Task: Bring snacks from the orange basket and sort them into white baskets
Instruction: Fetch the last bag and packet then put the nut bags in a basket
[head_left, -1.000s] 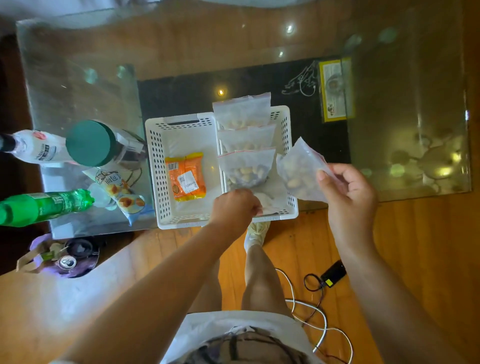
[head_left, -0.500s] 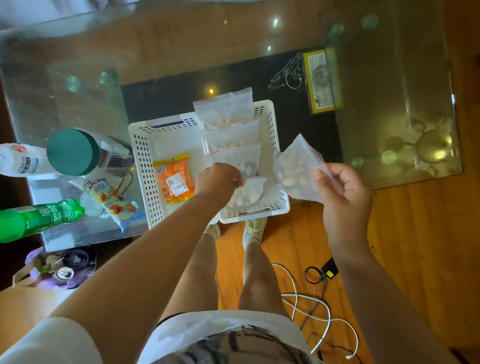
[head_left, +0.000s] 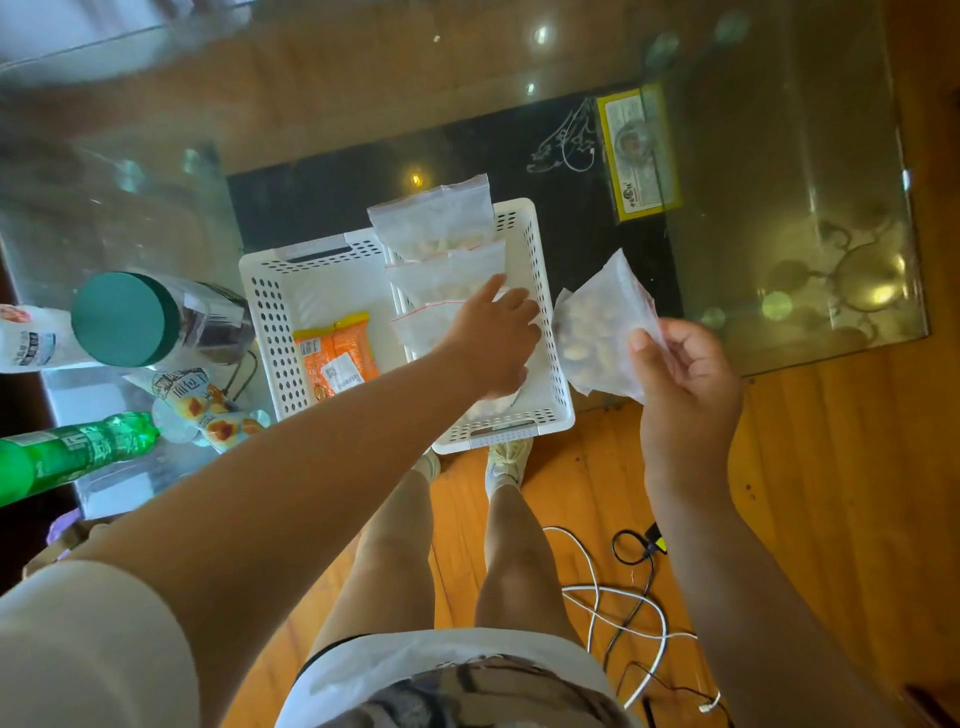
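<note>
Two white baskets stand side by side at the near edge of a glass table. The left basket (head_left: 270, 322) holds an orange snack pack (head_left: 337, 358). The right basket (head_left: 545, 421) holds several clear bags of nuts (head_left: 436, 223) standing in a row. My left hand (head_left: 493, 338) reaches over this basket with its fingers stretched out, resting on the nearer bags and holding nothing. Just right of that basket, my right hand (head_left: 685, 384) pinches another clear bag of nuts (head_left: 597, 322) in the air. No orange basket is in view.
Left of the baskets are a green-lidded jar (head_left: 124, 319), a white bottle (head_left: 26, 338), a green bottle (head_left: 78, 452) and a bread snack packet (head_left: 208, 410). A yellow-framed card (head_left: 639, 150) lies under the glass. Cables (head_left: 623, 597) trail on the wooden floor by my feet.
My left hand went from a fist at the near end of the right basket to stretched fingers further in over the bags. My right hand kept its bag, almost still.
</note>
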